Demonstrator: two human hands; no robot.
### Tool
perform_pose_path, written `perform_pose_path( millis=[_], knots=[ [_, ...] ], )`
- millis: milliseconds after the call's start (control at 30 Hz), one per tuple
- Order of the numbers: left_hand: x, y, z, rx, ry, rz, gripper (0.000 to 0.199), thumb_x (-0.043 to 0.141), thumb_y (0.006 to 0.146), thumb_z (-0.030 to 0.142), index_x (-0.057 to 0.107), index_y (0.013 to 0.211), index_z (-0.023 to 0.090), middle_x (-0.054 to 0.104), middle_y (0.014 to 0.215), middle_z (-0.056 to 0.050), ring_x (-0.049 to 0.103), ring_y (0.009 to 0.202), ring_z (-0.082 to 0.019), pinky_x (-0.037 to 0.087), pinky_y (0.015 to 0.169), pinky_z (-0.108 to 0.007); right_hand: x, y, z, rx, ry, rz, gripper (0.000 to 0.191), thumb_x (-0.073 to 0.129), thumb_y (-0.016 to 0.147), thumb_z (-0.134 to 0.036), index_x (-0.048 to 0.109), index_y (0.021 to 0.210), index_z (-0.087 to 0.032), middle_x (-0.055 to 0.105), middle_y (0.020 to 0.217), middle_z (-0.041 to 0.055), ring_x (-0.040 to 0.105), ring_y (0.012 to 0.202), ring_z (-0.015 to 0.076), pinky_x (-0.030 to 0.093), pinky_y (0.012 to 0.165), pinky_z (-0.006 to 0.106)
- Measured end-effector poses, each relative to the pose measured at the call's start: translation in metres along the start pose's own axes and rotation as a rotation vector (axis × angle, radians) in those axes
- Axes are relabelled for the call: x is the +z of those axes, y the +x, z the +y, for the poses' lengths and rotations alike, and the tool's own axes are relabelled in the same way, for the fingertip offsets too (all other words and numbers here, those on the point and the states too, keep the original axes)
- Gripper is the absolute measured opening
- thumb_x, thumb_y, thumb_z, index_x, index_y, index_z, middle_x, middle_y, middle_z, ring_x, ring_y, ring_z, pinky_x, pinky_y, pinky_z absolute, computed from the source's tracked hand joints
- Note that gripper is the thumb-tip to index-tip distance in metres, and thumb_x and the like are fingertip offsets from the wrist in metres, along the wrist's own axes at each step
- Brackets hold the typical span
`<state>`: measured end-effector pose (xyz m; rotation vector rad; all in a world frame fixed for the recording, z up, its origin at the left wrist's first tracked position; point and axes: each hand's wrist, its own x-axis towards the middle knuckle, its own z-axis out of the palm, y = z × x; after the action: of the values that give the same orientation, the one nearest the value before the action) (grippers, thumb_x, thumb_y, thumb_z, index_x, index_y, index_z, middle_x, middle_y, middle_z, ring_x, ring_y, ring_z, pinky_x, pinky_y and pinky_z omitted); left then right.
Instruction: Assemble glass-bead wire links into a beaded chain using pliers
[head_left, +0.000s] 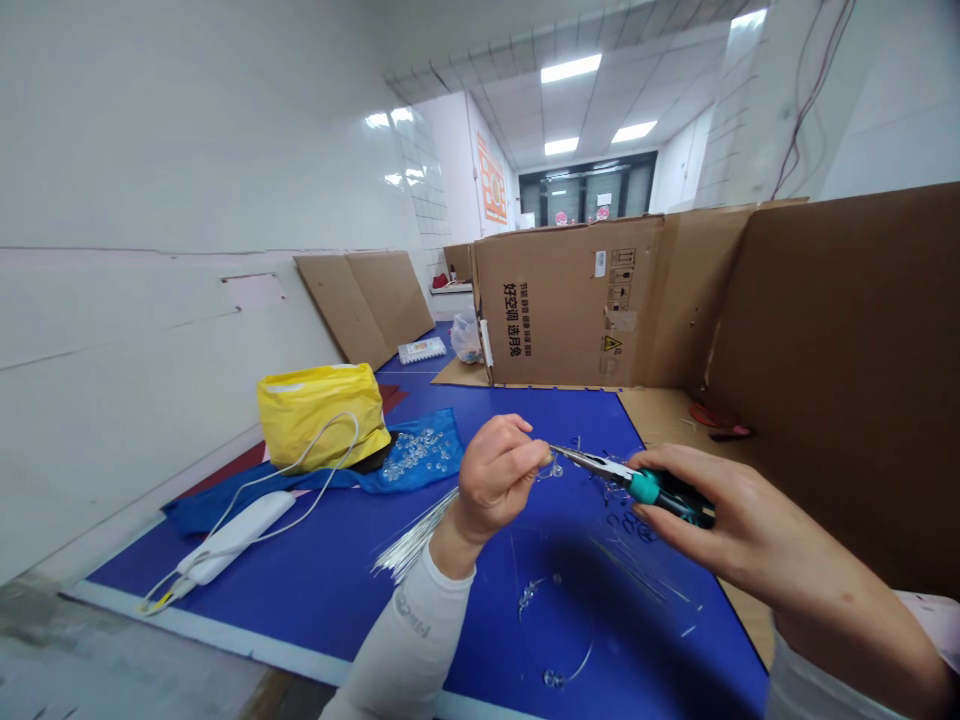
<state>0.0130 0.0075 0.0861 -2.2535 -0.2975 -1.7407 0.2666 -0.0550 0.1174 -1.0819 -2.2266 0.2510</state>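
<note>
My right hand (705,510) is wrapped round the green-and-black handles of needle-nose pliers (649,488). Their tips point left and meet the fingertips of my left hand (499,470). That hand is closed in a pinch, apparently on a thin wire; a clear bead (556,471) shows just beside its fingers. How the wire sits in the plier jaws is too small to tell. Below the hands, a curved wire with clear beads (553,679) lies on the blue table (450,620). A bundle of straight silvery wires (416,535) lies under my left wrist.
Clear beads (420,452) lie on a blue cloth (448,425) beside a yellow bag (322,410). A white power strip (236,540) with its cable is at the left. Cardboard (570,300) walls off the back and right; red-handled tools (716,420) lie there.
</note>
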Motion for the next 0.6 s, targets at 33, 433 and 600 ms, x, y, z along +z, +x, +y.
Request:
perform_pose_path(
  millis=[33,433,600],
  knots=[
    [0.002,0.0,0.0,-0.02,-0.015,0.009,0.017,0.058,0.091,0.009,0.067,0.1,0.021,0.065,0.075,0.001,0.056,0.067,-0.013,0.057,0.079,-0.037,0.001,0.001,0.0,-0.006,-0.016,0.011,0.02,0.058,0.092,-0.031,0.066,0.109,-0.023,0.073,0.094,0.0053,0.067,0.075,0.0179,0.053,0.067,0.03],
    [0.004,0.0,0.001,-0.294,-0.158,0.068,0.01,0.062,0.093,0.013,0.064,0.086,0.02,0.063,0.075,-0.001,0.061,0.076,-0.015,0.052,0.074,-0.032,0.016,0.001,-0.006,-0.109,-0.264,0.166,0.02,0.054,0.095,-0.031,0.059,0.112,-0.022,0.072,0.102,0.0104,0.068,0.085,0.025,0.051,0.07,0.037],
    [0.002,-0.001,0.001,-0.485,-0.221,0.042,0.018,0.062,0.094,0.024,0.063,0.077,0.019,0.061,0.07,-0.001,0.061,0.072,-0.016,0.049,0.07,-0.03,0.02,0.002,-0.007,-0.162,-0.389,0.228,0.017,0.054,0.095,-0.027,0.058,0.11,-0.02,0.071,0.104,0.0125,0.068,0.086,0.0264,0.05,0.069,0.038]
  ],
)
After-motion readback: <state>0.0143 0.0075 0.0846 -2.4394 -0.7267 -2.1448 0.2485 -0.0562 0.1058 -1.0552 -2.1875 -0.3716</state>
